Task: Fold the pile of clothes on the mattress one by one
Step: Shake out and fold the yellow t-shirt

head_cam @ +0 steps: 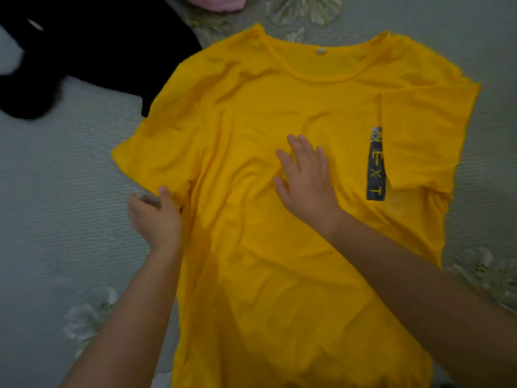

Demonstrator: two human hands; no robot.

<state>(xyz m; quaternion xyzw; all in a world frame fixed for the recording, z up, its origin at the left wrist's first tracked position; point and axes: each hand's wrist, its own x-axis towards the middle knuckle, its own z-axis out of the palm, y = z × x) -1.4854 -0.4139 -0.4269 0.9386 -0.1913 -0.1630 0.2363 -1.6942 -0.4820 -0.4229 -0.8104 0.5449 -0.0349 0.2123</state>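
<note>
A yellow T-shirt (265, 113) lies spread front side up on the mattress (56, 177), collar toward the far side. A dark vertical patch with letters (376, 163) marks its right chest. The right sleeve is folded inward over the body. My right hand (306, 177) lies flat on the middle of the chest, fingers straight and spread. My left hand (156, 217) is at the left armpit, its thumb on top of the sleeve's lower edge and fingers beneath it, pinching the cloth.
A black garment (92, 51) lies at the far left, its edge tucked under the yellow sleeve. A pink cloth (218, 1) shows at the top edge. The mattress cover is pale grey-green with flower prints (89, 317).
</note>
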